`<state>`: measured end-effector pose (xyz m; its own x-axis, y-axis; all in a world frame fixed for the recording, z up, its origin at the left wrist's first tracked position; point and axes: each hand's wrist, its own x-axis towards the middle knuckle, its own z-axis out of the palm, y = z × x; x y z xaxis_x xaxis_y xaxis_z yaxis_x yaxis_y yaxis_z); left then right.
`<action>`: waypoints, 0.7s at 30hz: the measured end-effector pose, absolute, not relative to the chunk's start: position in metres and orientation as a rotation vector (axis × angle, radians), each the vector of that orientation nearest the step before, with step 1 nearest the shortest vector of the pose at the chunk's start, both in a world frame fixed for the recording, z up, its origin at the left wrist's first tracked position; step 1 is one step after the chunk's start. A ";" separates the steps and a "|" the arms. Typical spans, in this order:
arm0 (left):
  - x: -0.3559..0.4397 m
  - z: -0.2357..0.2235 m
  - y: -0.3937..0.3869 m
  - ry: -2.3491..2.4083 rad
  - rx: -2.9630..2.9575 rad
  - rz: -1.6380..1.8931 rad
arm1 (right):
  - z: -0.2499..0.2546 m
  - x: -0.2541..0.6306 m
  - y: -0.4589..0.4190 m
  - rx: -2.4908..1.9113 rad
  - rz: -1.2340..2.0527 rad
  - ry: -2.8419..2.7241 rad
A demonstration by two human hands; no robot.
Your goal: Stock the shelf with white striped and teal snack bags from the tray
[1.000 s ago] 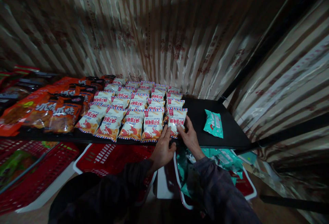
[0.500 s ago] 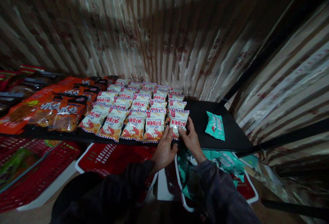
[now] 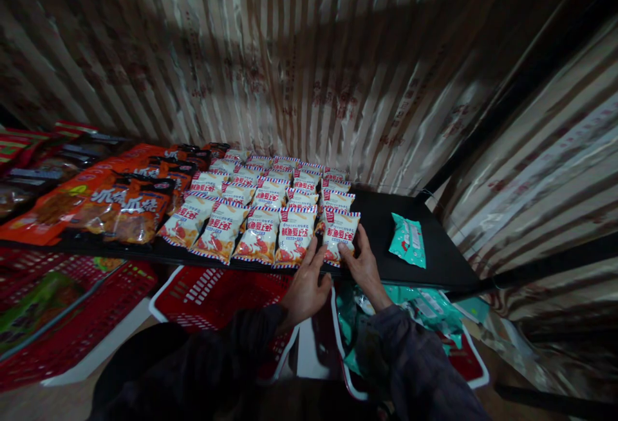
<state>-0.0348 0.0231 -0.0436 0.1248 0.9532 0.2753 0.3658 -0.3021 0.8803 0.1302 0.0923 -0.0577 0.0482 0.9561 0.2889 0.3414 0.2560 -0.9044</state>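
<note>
At the front right of the rows stands a white-and-orange snack bag (image 3: 340, 235) with red lettering and striped edges. My right hand (image 3: 365, 271) holds its right side, the thumb on the front and the fingers along the edge. By the lower left corner of that bag is my left hand (image 3: 307, 291), its fingers stretched out and apart, holding nothing; whether a fingertip touches the bag I cannot tell. Just left of it stands a matching snack bag (image 3: 295, 235). Several more of the same kind fill the rows behind and to the left on the black shelf (image 3: 374, 215).
A teal bag (image 3: 408, 241) lies on the shelf at right. Orange bags (image 3: 140, 212) fill its left part. Below are a red basket (image 3: 217, 292), another with teal bags (image 3: 429, 305), and a red crate (image 3: 111, 305). Dark posts (image 3: 463, 144) and striped curtain (image 3: 299, 73) enclose the shelf.
The view has shifted slightly, so the shelf's things sit a little farther right. My left fingertips have eased slightly away from the bag's left side; my right hand stays on it.
</note>
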 end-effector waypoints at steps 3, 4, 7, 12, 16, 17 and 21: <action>-0.044 -0.040 0.021 1.243 1.745 1.241 | -0.060 0.129 0.093 -1.276 0.779 -1.461; -0.047 -0.037 0.021 1.232 1.744 1.263 | -0.060 0.129 0.093 -1.279 0.788 -1.454; -0.061 -0.024 0.024 1.293 1.780 1.306 | -0.060 0.129 0.092 -1.291 0.809 -1.446; -0.092 -0.009 0.037 1.597 1.730 1.456 | -0.055 0.129 0.090 -1.316 0.804 -1.440; -0.105 -0.015 0.042 1.659 1.666 1.431 | -0.050 0.127 0.088 -1.350 0.775 -1.439; -0.106 -0.018 0.042 1.656 1.656 1.414 | -0.049 0.127 0.088 -1.358 0.768 -1.436; -0.107 -0.027 0.040 1.621 1.614 1.417 | -0.051 0.127 0.087 -1.361 0.749 -1.430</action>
